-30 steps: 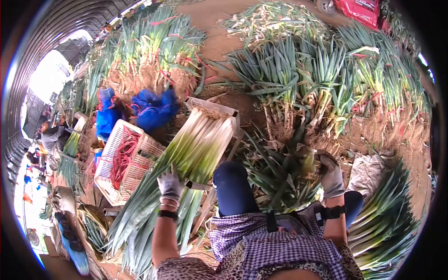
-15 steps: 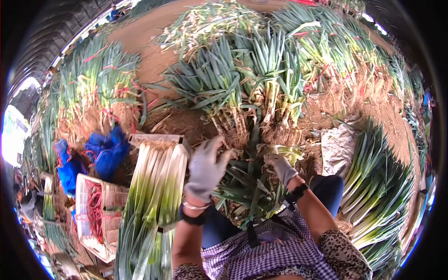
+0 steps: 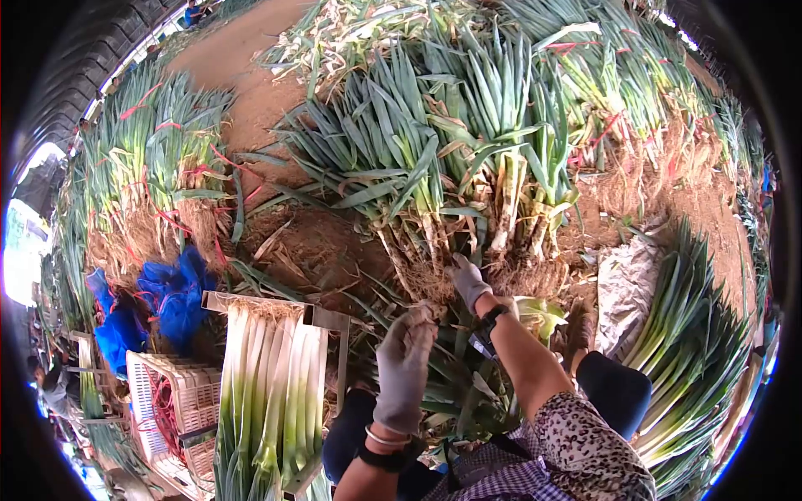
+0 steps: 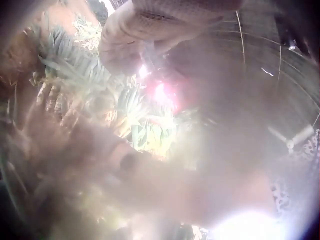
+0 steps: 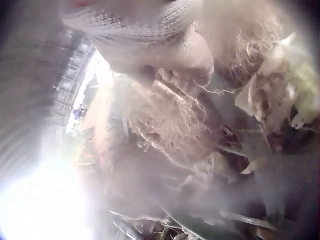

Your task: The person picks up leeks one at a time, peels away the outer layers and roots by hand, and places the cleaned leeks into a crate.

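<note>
Root ends of standing leeks (image 3: 426, 267) meet the gloved right hand (image 3: 469, 284) in the head view. Its fingers curl at the pale, stringy roots (image 5: 170, 117) in the right wrist view, gripping them; the fingertips are partly hidden. Lower and to the left, the gloved left hand (image 3: 404, 367) is raised with loosely bent fingers, just short of the roots. The left wrist view is hazy and shows the left hand (image 4: 155, 30) holding nothing visible. Trimmed leeks (image 3: 271, 376) lie side by side in a frame (image 3: 251, 302), left of the left hand.
A white crate (image 3: 196, 392) with red ties and blue bags (image 3: 180, 292) stand at the left. Leaf scraps lie between the knees. A leek pile (image 3: 689, 334) lies at the right beside a pale sack (image 3: 622, 292). Tied bundles (image 3: 138, 167) stand further back.
The left hand has left the leeks in the frame and moved right, its fingers now more bent. The right hand has moved forward and left to the standing leeks' roots. The head view has turned right.
</note>
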`<state>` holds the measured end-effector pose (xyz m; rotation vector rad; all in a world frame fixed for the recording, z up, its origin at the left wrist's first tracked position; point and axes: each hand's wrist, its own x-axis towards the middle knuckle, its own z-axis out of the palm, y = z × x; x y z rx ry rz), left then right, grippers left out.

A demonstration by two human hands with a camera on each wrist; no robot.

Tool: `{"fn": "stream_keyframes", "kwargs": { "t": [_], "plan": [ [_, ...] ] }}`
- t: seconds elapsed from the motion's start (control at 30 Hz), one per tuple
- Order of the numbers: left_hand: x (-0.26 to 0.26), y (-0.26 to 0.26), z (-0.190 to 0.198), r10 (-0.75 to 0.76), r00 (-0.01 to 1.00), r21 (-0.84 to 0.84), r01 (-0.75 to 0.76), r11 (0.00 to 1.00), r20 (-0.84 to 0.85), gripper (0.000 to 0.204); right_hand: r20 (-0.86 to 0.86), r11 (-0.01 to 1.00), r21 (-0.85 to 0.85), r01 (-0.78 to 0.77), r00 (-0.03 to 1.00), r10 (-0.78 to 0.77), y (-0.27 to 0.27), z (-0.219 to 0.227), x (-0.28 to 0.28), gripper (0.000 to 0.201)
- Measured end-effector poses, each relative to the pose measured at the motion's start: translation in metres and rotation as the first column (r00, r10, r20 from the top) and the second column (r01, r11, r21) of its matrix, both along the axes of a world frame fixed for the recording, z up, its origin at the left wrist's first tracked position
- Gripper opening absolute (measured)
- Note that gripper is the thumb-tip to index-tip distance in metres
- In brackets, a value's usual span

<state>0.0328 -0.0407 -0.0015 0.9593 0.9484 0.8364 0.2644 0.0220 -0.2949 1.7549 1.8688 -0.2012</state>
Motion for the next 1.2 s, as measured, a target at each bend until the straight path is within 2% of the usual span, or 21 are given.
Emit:
{"fn": "stream_keyframes", "kwargs": {
  "t": [0.03,0.07,0.1,0.13,0.17,0.27,0.3,0.33,0.37,0.43,0.53,0.6,0.67,0.77,0.87,0.9,0.97,1.03,1.07,1.13,1.2],
  "plan": [
    [0.001,-0.001,0.001,0.002,1.0,-0.022,-0.002,1.0,-0.004,0.023,-0.384,0.945,0.066,0.321,0.882,-0.273,0.007,-0.072,0.012,0.055],
    [0.001,0.0,0.003,0.003,1.0,-0.044,-0.003,0.999,-0.008,0.023,-0.744,0.805,0.008,0.594,0.541,-0.392,0.014,-0.206,0.032,0.058],
    [0.001,0.002,0.006,-0.017,0.999,-0.03,0.016,0.999,-0.03,0.024,-0.575,0.836,0.063,0.545,0.704,-0.417,0.019,-0.229,0.035,0.059],
    [0.002,0.004,0.005,-0.006,1.0,-0.03,0.006,1.0,-0.014,0.024,-0.276,0.946,0.041,0.321,0.914,-0.298,0.016,-0.123,0.018,0.06],
    [0.004,0.004,0.004,0.007,1.0,-0.031,-0.006,1.0,0.004,0.024,-0.063,0.991,-0.034,0.127,0.99,-0.129,0.018,-0.043,0.004,0.061],
    [0.004,0.004,0.003,-0.027,0.999,-0.035,0.026,0.999,-0.028,0.024,0.014,0.993,-0.095,-0.062,0.998,0.064,0.015,0.018,0.003,0.067],
    [0.004,0.004,0.003,-0.052,0.997,-0.037,0.05,0.998,-0.051,0.024,0.021,0.979,0.111,-0.17,0.985,0.169,0.006,0.027,0.009,0.056],
    [0.003,0.003,0.001,-0.056,0.997,-0.026,0.055,0.998,-0.056,0.024,-0.466,0.951,0.304,0.065,0.88,0.089,-0.003,0.032,0.014,0.046],
    [0.002,0.003,-0.004,-0.06,0.996,-0.015,0.059,0.998,-0.06,0.024,-0.836,0.87,0.343,0.354,0.537,0.111,-0.012,0.04,0.02,0.037],
    [-0.001,0.004,-0.007,-0.041,0.999,-0.011,0.041,0.999,-0.034,0.024,-0.999,0.71,-0.026,0.704,-0.052,0.015,-0.033,0.137,0.006,0.029],
    [0.001,0.003,0.001,-0.03,1.0,-0.026,0.03,0.999,0.001,0.023,-0.906,0.806,-0.28,0.521,0.135,-0.402,-0.089,0.06,0.042,0.029],
    [0.002,0.007,-0.001,-0.043,0.998,0.014,0.043,0.999,-0.045,0.022,-0.925,0.845,0.081,0.528,0.356,-0.134,-0.126,0.055,0.044,0.034],
    [0.003,0.006,-0.026,0.0,0.994,0.18,0.02,0.983,-0.106,0.019,-0.904,0.795,0.056,0.604,0.368,-0.216,-0.155,0.083,0.038,0.036],
    [0.009,0.005,-0.041,-0.019,0.998,0.048,0.017,0.999,0.052,0.016,-0.779,0.486,-0.327,0.81,0.061,-0.624,-0.198,0.177,-0.004,0.043],
    [0.012,0.0,-0.065,-0.075,0.994,0.039,0.072,0.997,0.076,0.018,-0.831,0.526,-0.433,0.732,-0.099,-0.547,-0.241,0.264,-0.024,0.042],
    [0.015,-0.003,-0.073,-0.124,0.991,0.033,0.122,0.992,0.045,0.019,-0.853,0.617,-0.294,0.73,0.092,-0.515,-0.256,0.296,-0.032,0.043],
    [0.014,-0.015,-0.048,-0.136,0.976,-0.256,0.177,0.95,0.173,0.022,-0.95,0.62,-0.272,0.736,-0.103,-0.295,-0.308,0.325,-0.046,0.041],
    [0.018,-0.021,-0.045,-0.087,0.9,-0.424,0.284,0.86,0.427,0.024,-0.949,0.712,-0.183,0.678,0.066,-0.307,-0.345,0.342,-0.049,0.045],
    [0.02,-0.024,-0.045,-0.097,0.875,-0.38,0.304,0.874,0.475,0.024,-0.844,0.775,-0.143,0.616,0.334,-0.421,-0.347,0.38,-0.058,0.046],
    [0.019,-0.032,-0.046,-0.12,0.818,-0.296,0.335,0.895,0.562,0.023,-0.788,0.772,-0.097,0.629,0.425,-0.446,-0.363,0.387,-0.068,0.046],
    [0.013,-0.036,-0.042,-0.098,0.861,-0.335,0.296,0.894,0.499,0.018,-0.785,0.742,-0.014,0.67,0.452,-0.423,-0.377,0.362,-0.068,0.043]
  ]
}}
